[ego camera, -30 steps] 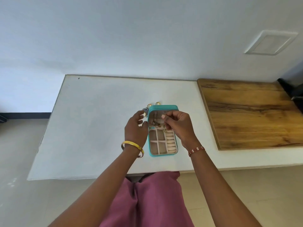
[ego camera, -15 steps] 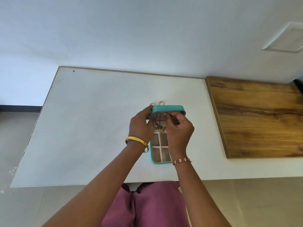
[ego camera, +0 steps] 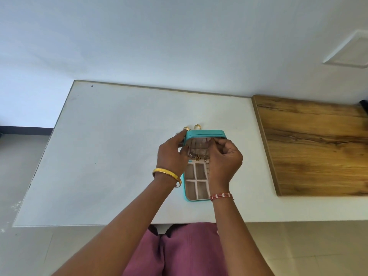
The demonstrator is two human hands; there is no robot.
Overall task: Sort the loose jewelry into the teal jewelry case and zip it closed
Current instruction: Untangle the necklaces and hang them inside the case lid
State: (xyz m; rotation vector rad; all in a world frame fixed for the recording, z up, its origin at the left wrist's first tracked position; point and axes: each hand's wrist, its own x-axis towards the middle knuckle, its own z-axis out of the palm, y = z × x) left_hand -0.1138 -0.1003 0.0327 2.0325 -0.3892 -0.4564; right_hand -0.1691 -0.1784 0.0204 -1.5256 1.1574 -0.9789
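Evidently midway: teal jewelry case (ego camera: 205, 133) lies open on white table (ego camera: 111, 156); left hand (ego camera: 172, 156) grips lid edge; right hand (ego camera: 225, 162) pinches chain (ego camera: 198, 156) at lid; two gold rings (ego camera: 192, 127) wait behind case; compartments look unfilled; zipping undone.

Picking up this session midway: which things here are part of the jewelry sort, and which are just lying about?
Job:
teal jewelry case, open, lid upright
pendant necklaces hanging inside the lid
two gold rings on the table behind the case
left hand holding the lid edge
right hand at the lid

Lying about:
wooden board
white table
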